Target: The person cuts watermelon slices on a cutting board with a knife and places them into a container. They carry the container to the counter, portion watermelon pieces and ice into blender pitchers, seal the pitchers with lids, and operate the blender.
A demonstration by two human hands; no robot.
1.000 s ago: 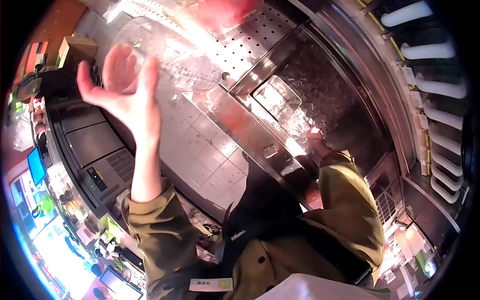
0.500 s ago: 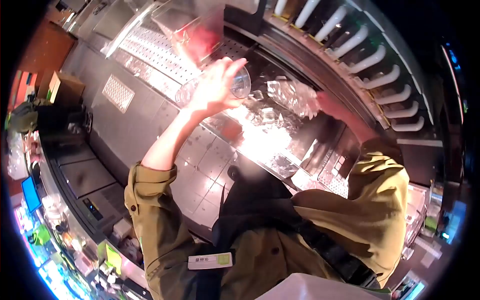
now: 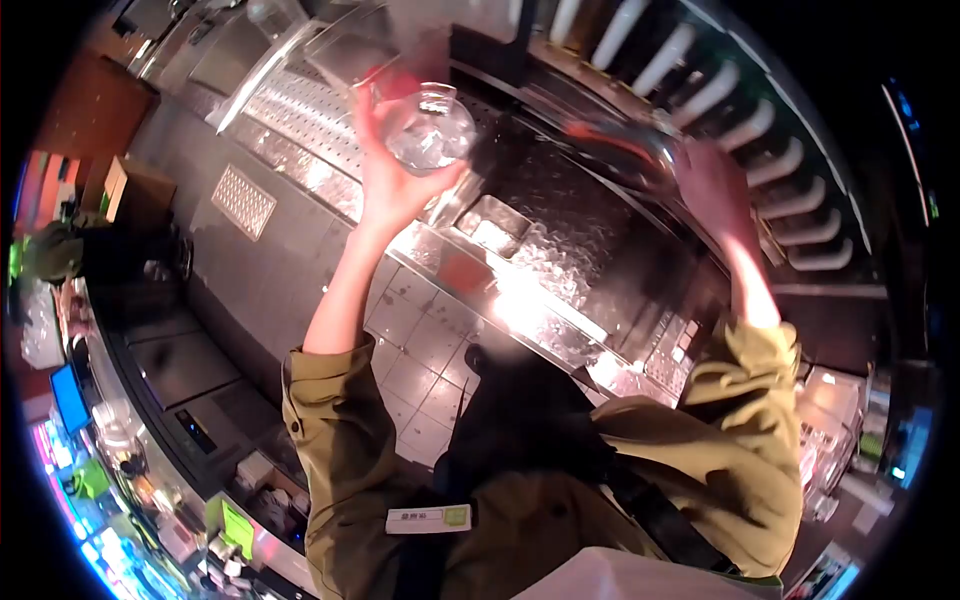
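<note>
Tiled floor [image 3: 425, 335] runs beside a steel ice bin [image 3: 640, 262]. Well apart, my left hand [image 3: 392, 195] is curled round a clear cup [image 3: 432, 135] with ice inside, and my right hand [image 3: 715, 185] grips a blurred, scoop-like tool [image 3: 635, 155] near the bin's far edge, while past them lie a perforated tray [image 3: 295, 110] and curved white handles [image 3: 745, 128]

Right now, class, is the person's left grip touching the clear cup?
Touching. The head view shows the left grip curled around the clear cup, its thumb lying along the cup's lower edge in the picture.
</note>
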